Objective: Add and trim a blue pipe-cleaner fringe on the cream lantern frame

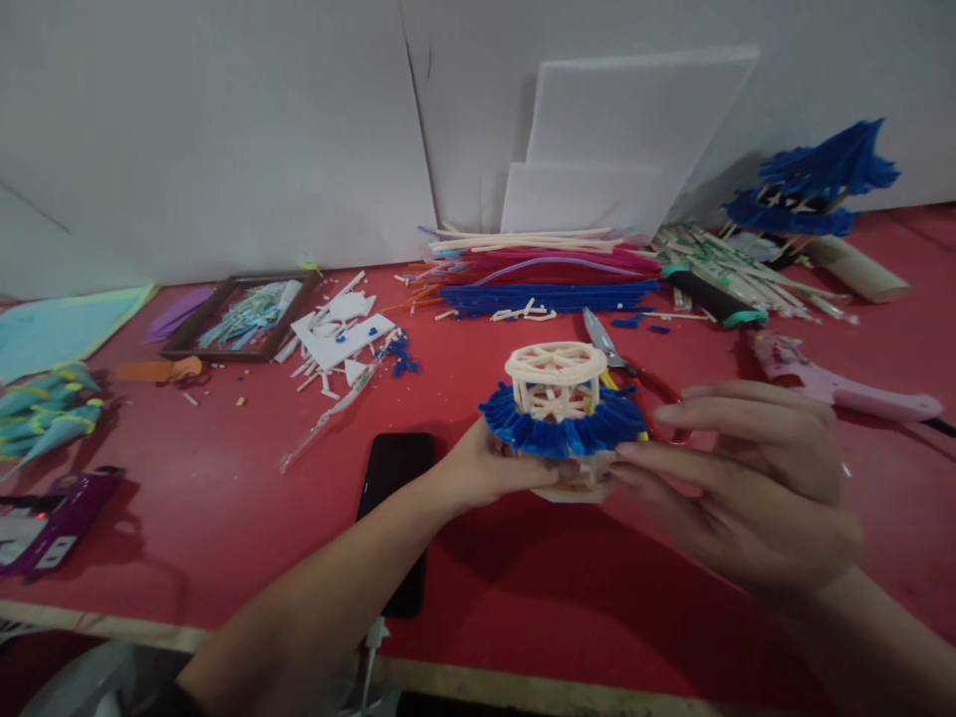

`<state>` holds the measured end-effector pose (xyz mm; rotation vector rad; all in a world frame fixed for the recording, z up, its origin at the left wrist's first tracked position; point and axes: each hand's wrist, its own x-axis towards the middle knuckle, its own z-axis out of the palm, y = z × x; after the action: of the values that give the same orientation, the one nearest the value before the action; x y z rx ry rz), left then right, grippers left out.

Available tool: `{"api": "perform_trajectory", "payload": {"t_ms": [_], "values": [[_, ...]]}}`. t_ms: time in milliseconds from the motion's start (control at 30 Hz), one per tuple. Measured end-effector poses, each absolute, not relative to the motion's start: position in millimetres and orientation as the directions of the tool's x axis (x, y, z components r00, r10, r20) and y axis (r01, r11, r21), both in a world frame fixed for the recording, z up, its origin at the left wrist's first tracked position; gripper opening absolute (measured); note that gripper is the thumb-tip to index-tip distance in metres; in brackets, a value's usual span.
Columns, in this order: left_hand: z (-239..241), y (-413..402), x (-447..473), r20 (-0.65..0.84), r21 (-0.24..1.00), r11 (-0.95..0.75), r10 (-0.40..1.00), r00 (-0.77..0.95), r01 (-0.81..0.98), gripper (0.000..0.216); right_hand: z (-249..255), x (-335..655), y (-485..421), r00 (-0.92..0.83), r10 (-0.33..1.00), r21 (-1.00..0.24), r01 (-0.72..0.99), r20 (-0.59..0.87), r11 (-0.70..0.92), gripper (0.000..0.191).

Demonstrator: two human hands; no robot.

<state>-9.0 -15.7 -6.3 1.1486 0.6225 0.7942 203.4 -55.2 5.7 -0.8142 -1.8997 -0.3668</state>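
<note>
A small round model (559, 398) of cream sticks with a blue fringed skirt is held above the red table (224, 498). My left hand (485, 470) grips it from below on the left, fingers wrapped under its base. From the right, my right hand (747, 478) touches the model's lower edge with its fingertips, the other fingers stretched out above.
A black phone (394, 478) lies under my left forearm. Scissors (606, 344) and a pink glue gun (843, 383) lie behind the model. Coloured pipe cleaners (545, 284), white foam boards (627, 149), a framed tray (243, 317), foam scraps (336, 334) and a blue fringed piece (814, 184) lie further back.
</note>
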Motion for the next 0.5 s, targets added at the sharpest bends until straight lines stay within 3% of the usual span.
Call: {"api": "perform_trajectory", "payload": {"t_ms": [267,500], "values": [[-1,-18,-10,-0.054,0.942,0.245,0.786,0.616,-0.229,0.05,2,208,-58,-0.29,0.409,-0.098,0.702,0.866,0.706,0.021],[-13,-15,-14,-0.026,0.963,0.181,0.802,0.597,-0.202,0.053,7,203,-59,-0.245,0.424,-0.127,0.723,0.872,0.679,0.02]]}}
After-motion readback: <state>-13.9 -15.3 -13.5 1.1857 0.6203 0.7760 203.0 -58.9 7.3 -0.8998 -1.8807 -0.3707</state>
